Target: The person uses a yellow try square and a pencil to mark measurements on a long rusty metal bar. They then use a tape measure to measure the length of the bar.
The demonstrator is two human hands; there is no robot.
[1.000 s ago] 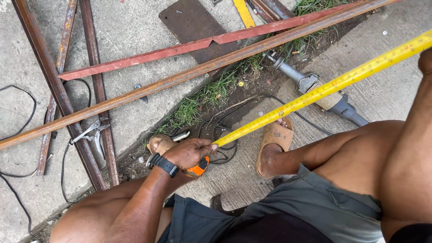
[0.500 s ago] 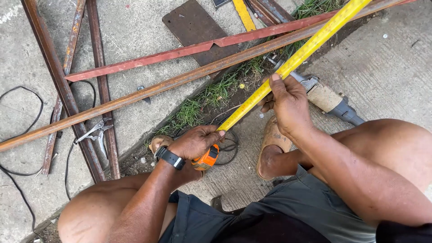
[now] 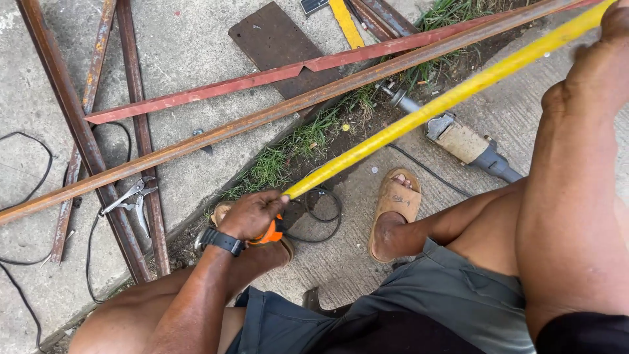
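Near the lower end of the yellow tape [image 3: 419, 118], the orange tape case [image 3: 270, 233] is enclosed by the left hand [image 3: 252, 213], fingers closed around it, with the thumb set where the blade leaves the case. A black watch [image 3: 221, 241] is worn on that wrist. From the case, the tape is drawn out taut, up and to the right, toward the upper right corner of the view. There the right hand [image 3: 612, 39] is raised at the far end of the tape; its fingers are cut off by the frame edge, so the state of its grip cannot be told, and contact with the tape is not confirmed.

Under the tape, a grinder [image 3: 458, 139] lies on the concrete, its cord trailing back toward the case. A sandal [image 3: 392, 208] is planted just below the tape's middle. Beyond the tape, on its far side, a long rusty bar [image 3: 262, 118] and a red angle bar [image 3: 229, 85] lie roughly parallel to it. Locking pliers [image 3: 131, 200] rest well to the left of the case, across two further rusty bars.

Progress, as judged from the view: the tape is already extended and tensioned. It is held in the air above the ground, not laid against either bar, so no length is being read off a workpiece at this moment. No mark is visible on the steel.
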